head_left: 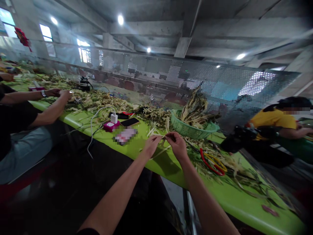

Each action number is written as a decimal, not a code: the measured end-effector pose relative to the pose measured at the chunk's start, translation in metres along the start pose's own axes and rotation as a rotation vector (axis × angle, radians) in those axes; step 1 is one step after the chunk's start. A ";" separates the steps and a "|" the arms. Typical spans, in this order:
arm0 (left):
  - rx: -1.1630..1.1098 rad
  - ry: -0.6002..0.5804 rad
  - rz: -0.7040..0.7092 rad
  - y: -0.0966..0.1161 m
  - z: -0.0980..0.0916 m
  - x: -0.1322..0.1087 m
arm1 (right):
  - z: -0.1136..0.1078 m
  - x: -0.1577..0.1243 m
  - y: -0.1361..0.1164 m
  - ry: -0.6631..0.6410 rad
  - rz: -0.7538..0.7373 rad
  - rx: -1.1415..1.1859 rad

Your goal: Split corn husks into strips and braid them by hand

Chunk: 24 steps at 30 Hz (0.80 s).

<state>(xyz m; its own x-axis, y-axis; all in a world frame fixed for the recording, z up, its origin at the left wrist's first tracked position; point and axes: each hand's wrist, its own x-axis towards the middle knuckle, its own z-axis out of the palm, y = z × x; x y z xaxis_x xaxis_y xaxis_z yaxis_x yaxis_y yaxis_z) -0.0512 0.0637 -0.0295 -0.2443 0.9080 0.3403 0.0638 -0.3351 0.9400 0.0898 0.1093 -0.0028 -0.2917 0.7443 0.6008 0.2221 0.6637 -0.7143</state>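
— Lettering you can read?

— It's too blurred to make out; the flat rectangle (125, 135) by the dark, glassy smartphone (129, 122) is pixelated over.

— And the grip?

— Left hand (151, 146) and right hand (178, 145) both pinch a thin, pale plant strip (163, 137) at the fingertips, just above the smooth, glossy green tabletop (261, 210).

— What's around them?

— Behind the right hand, a mint-green plastic basket (193, 130), its sides pierced with small holes, heaped with long, papery dried leaves (194, 109). To its right, red and yellow looped handles (212, 163) lie among shredded scraps. Left of the phone, a boxy white charger (113, 118) is plugged into a magenta socket block (111, 126).

— And beyond?

— A perforated metal screen (151, 71).
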 end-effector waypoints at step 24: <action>-0.178 0.006 -0.109 0.006 -0.003 -0.001 | -0.003 0.002 0.001 -0.074 0.017 -0.077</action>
<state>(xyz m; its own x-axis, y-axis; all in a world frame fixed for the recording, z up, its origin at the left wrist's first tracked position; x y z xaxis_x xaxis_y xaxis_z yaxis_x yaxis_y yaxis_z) -0.0534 0.0603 -0.0245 -0.2458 0.9401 0.2364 -0.1350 -0.2747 0.9520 0.0920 0.1114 -0.0011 -0.3547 0.7496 0.5588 0.2976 0.6571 -0.6926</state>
